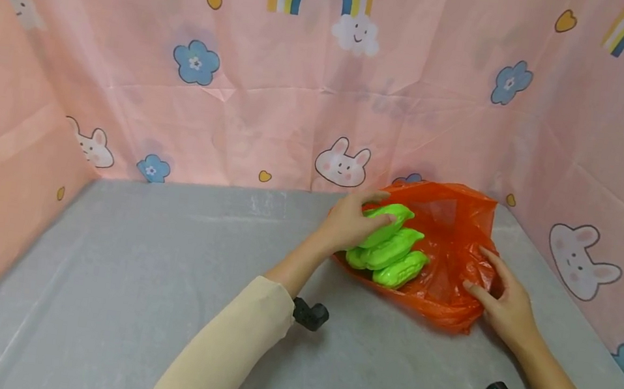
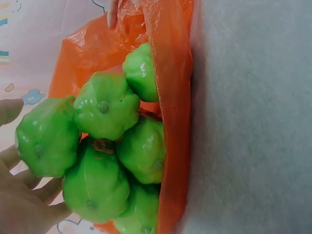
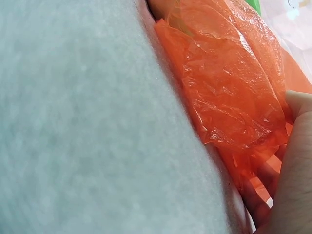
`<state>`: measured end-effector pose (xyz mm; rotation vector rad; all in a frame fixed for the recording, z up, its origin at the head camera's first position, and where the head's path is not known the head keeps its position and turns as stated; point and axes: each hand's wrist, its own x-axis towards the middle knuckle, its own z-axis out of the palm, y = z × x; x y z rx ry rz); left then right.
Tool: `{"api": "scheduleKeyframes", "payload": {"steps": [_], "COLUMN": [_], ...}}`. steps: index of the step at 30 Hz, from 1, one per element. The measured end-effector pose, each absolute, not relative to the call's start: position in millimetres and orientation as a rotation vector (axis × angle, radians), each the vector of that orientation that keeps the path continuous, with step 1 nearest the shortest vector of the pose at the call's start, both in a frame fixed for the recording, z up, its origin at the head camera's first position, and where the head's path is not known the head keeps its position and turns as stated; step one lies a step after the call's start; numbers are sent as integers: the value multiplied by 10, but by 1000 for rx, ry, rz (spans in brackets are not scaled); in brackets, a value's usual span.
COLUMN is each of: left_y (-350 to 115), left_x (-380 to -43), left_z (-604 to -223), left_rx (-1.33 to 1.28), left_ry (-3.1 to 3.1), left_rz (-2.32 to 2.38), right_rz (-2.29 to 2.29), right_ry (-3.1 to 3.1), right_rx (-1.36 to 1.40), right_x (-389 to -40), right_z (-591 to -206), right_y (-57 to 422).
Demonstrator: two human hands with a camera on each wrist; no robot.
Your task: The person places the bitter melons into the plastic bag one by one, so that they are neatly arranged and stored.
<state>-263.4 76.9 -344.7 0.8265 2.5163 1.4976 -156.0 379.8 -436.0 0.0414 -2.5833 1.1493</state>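
Note:
A red-orange plastic bag (image 1: 451,239) lies on its side at the right of the table, mouth spread wide. Inside are several glossy light-green bitter melons (image 1: 390,249), bumpy and stacked slantwise; the left wrist view shows their stem ends. My left hand (image 1: 352,221) is at the top of the stack, gripping the uppermost bitter melon (image 2: 46,136) with the thumb on one side and fingers behind it. At the bag's right end, my right hand (image 1: 510,309) holds the plastic, thumb on one face and fingers beneath, partly seen through the film (image 3: 234,97).
The bag rests on a grey table cover (image 1: 159,279), close to the back and right walls. A pink patterned cloth (image 1: 275,111) rises along the back and both sides. Each wrist wears a black strap device (image 1: 310,314).

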Motion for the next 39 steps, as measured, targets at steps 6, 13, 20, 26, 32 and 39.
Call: {"api": "scheduleKeyframes", "payload": {"steps": [6, 13, 20, 26, 32, 39], "left_y": [647, 389, 56, -335, -669, -903], "left_x": [-2657, -2702, -2723, -2713, -2696, -2682], "left_z": [-3438, -3483, -3410, -3329, -3239, -3126], "left_rx": [847, 819, 710, 672, 686, 674], "left_ry": [2505, 2529, 2598, 2688, 2791, 2898], "left_rz": [1518, 1493, 1423, 1334, 1206, 997], "right_rz": [1116, 917, 738, 579, 344, 51], "right_ry": [-2562, -2678, -2885, -3081, -3207, -3212], "right_rx": [53, 169, 254, 259, 256, 275], "right_x": [-1577, -1637, -1669, -1690, -1693, -1755], "right_z": [-4336, -4236, -4014, -3767, -3378, -2841], "right_y": [3832, 3803, 3787, 3826, 3822, 3518]}}
